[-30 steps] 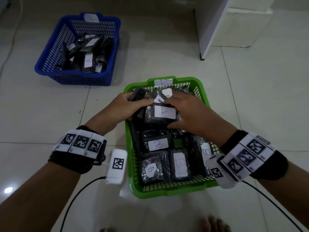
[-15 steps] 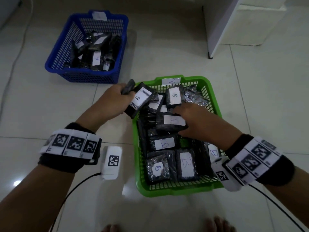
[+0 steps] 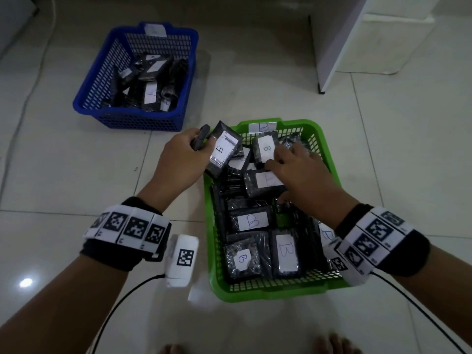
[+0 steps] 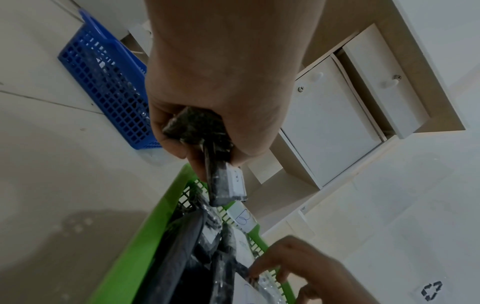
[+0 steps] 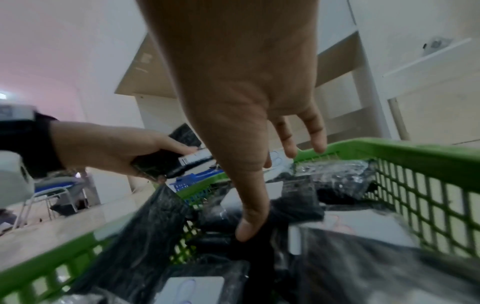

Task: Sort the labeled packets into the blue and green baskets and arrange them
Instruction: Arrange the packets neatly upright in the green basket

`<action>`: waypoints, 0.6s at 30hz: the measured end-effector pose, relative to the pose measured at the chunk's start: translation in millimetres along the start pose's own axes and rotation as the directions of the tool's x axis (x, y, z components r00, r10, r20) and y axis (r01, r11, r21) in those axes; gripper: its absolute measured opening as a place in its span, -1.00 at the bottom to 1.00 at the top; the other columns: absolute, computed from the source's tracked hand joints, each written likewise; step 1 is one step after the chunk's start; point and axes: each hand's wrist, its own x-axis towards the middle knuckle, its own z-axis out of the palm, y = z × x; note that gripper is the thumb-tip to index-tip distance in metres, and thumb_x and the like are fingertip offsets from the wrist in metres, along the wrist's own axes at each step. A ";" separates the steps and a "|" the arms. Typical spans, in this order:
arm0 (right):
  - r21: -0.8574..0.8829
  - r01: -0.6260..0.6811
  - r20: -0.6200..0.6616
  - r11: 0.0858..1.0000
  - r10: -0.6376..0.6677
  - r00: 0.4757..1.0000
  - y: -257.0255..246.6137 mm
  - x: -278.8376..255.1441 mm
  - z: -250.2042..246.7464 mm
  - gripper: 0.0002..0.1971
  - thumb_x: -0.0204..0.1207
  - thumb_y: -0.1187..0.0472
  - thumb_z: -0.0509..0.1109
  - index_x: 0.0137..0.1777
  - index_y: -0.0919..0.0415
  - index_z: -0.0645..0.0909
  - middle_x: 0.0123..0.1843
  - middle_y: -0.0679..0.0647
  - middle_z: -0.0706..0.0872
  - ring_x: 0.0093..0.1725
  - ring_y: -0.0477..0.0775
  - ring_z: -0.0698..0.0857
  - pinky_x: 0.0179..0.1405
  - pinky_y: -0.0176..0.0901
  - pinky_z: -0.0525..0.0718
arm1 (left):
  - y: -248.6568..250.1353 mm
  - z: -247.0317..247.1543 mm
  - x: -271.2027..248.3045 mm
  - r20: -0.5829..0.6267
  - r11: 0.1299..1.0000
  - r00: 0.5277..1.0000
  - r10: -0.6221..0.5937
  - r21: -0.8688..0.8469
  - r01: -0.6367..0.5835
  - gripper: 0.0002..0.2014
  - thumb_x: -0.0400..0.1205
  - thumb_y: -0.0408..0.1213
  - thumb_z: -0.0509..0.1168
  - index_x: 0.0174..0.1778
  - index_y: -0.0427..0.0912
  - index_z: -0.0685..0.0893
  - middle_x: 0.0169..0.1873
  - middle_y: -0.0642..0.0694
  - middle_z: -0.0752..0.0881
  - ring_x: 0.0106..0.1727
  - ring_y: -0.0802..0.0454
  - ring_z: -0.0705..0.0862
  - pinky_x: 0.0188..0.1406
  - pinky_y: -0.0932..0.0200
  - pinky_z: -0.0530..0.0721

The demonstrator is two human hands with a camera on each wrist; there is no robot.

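Observation:
My left hand (image 3: 201,145) hovers at the far left corner of the green basket (image 3: 330,162) and grips a black packet with a white "B" label (image 3: 223,152), plus a second dark packet (image 3: 200,139) against the palm. The left wrist view shows that grip (image 4: 207,148) edge-on, with the labelled packet (image 4: 228,183) sticking out over the green basket's rim (image 4: 155,222). My right hand (image 3: 283,162) lies inside the basket with straight fingers spread over the far packets. Its thumb (image 5: 249,222) touches a black packet. Several "B" packets (image 3: 251,221) fill the basket.
The blue basket (image 3: 102,116) stands on the tiled floor to the far left and holds several black packets (image 3: 150,94). A white cabinet (image 3: 332,47) stands at the far right. Cables trail from both wrists, and my toes show at the bottom edge.
My left hand has lifted the "B" packet up and left, out of the pile to the basket's far left corner. My right hand has slid toward the far packets.

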 end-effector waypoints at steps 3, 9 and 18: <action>0.256 0.130 -0.113 0.958 -0.104 0.988 -22.5 3.0 -7.8 -0.52 0.38 -0.18 0.56 0.14 0.10 0.59 0.08 0.02 0.64 0.11 0.05 0.57 0.02 -0.02 0.62 | -4.4 3.2 -0.8 -0.022 1.000 1.000 -0.013 -0.014 0.013 -0.83 0.68 0.03 0.32 -0.06 0.06 0.74 -0.19 0.01 0.80 -0.11 0.02 0.77 -0.10 0.04 0.70; 0.523 0.119 0.018 0.844 -0.150 0.988 -71.8 24.7 11.6 -0.47 0.48 -0.38 0.34 -0.25 0.15 0.54 -0.35 -0.01 0.61 -0.38 -0.06 0.58 -0.42 -0.12 0.54 | -8.9 0.6 -2.3 -0.095 0.998 0.995 -0.031 -0.062 0.025 -0.81 0.69 0.02 0.34 -0.01 0.02 0.78 -0.20 -0.01 0.80 -0.10 -0.02 0.78 0.01 -0.17 0.75; 0.809 -0.107 0.115 0.578 0.023 0.993 -47.9 23.2 1.3 -0.76 0.58 0.13 0.42 -0.12 0.34 0.69 -0.26 0.11 0.76 -0.38 -0.07 0.70 -0.53 -0.38 0.61 | -13.4 -1.9 -1.2 -0.059 0.987 0.996 -0.070 -0.146 0.061 -0.82 0.66 0.04 0.38 0.04 0.07 0.78 -0.14 0.07 0.82 -0.08 0.10 0.79 -0.01 -0.06 0.78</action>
